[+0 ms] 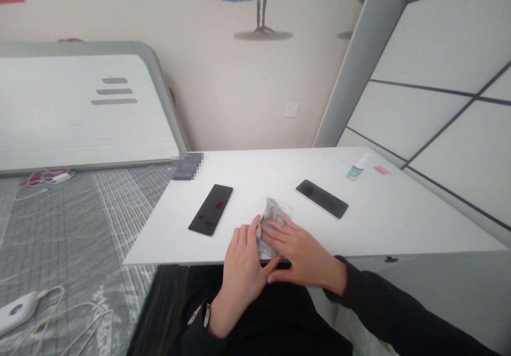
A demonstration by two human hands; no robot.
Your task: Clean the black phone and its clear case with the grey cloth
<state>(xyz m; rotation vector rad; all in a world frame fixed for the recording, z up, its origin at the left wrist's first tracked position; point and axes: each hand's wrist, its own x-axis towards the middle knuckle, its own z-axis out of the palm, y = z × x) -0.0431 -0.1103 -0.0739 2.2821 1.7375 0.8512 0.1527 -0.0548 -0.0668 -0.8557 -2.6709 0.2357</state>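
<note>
At the table's front edge lies a thin, crumpled grey sheet (274,209), cloth or plastic film, I cannot tell which. My left hand (242,263) holds its left side, fingers close together and curled at the edge. Across its top rests my right hand (297,250), fingers stretched out and spread. The two thumbs come together near the table edge, with a small dark patch just above them. Whatever is under the sheet is hidden. A dark-screened phone (211,210) lies to the left of my hands, and another phone (322,198) lies to the right, farther back.
On the white table (399,217), a small spray bottle (358,167) lies beside a pink slip (382,170) at the back right. A blurred dark item (187,166) is at the back left corner. White cables (85,313) and a white device (18,312) lie at the left.
</note>
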